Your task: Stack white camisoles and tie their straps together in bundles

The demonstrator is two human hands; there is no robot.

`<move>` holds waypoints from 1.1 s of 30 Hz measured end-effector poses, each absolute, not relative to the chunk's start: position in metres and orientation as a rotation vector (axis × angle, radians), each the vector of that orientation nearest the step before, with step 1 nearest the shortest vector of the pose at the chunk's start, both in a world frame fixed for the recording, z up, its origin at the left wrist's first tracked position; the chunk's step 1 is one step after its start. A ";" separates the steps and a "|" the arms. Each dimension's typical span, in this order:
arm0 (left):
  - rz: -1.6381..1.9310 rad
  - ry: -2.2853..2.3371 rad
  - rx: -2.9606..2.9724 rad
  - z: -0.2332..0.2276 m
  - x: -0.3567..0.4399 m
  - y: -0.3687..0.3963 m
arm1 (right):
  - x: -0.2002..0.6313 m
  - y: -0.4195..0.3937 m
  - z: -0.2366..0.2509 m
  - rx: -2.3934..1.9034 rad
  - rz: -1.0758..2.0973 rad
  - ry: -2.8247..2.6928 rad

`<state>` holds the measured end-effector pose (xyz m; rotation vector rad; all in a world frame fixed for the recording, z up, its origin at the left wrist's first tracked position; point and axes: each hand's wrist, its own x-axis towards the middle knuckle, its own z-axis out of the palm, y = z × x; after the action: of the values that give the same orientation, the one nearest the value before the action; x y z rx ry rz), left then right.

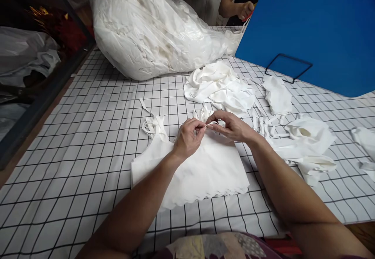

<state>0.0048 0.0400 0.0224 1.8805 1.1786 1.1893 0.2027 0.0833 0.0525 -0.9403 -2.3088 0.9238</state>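
Observation:
A stack of white camisole-like garments [205, 169] lies flat in front of me, its scalloped lower edges toward my body. Thin straps [155, 126] bunch at its upper left corner, and more straps [202, 113] gather behind my hands. Over the stack's top edge, my left hand [189, 136] pinches a narrow white strap [211, 124] between thumb and fingers. My right hand [230, 126] grips the same strap just to the right, fingertips close to the left ones. The exact spot between the fingertips is too small to make out.
A large clear plastic bag of white fabric [155, 28] rests at the back. Crumpled white garments [219, 85] and more white pieces [307, 138] lie to the right on the checked tablecloth [88, 134]. A blue board [310, 28] with a black wire stand is behind; another person's hand [244, 11] shows beyond.

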 end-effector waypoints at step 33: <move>0.910 1.178 1.926 0.039 0.002 0.034 | 0.212 0.078 0.059 -1.141 1.465 -2.151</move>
<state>0.0021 0.0336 0.0388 1.9255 1.1777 0.9096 0.2120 0.0782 0.0588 -1.1407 -2.1508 1.4651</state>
